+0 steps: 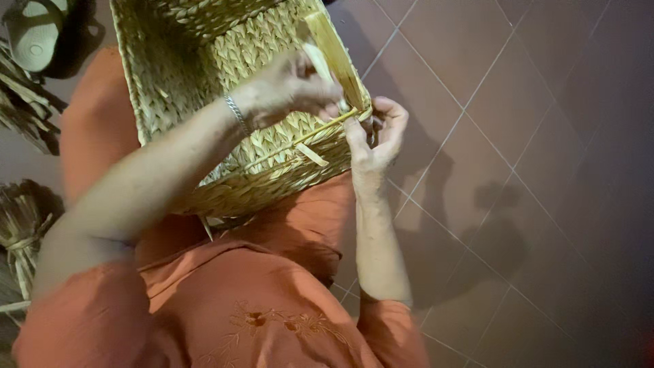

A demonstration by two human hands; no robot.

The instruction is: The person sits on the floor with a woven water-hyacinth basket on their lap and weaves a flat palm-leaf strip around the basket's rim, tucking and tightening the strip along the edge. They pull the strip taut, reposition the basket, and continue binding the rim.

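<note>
basket [204, 75]: straw-yellow braid | shirt [259, 313]: orange | floor tiles [518, 136]: reddish-brown

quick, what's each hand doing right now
Left hand: closed, pinching a flat straw strand at the woven basket rim.
Right hand: fingers curled shut on a thin strand at the basket's corner.

Dim warm light, hard shadows on floor tiles [518, 136], soft blur.

Woven basket [204, 82] of pale straw-coloured plaited fibre, tilted, open side facing the upper left of the frame, occupying the upper centre; a flat loose strand [334, 51] rises from its right corner.
</note>
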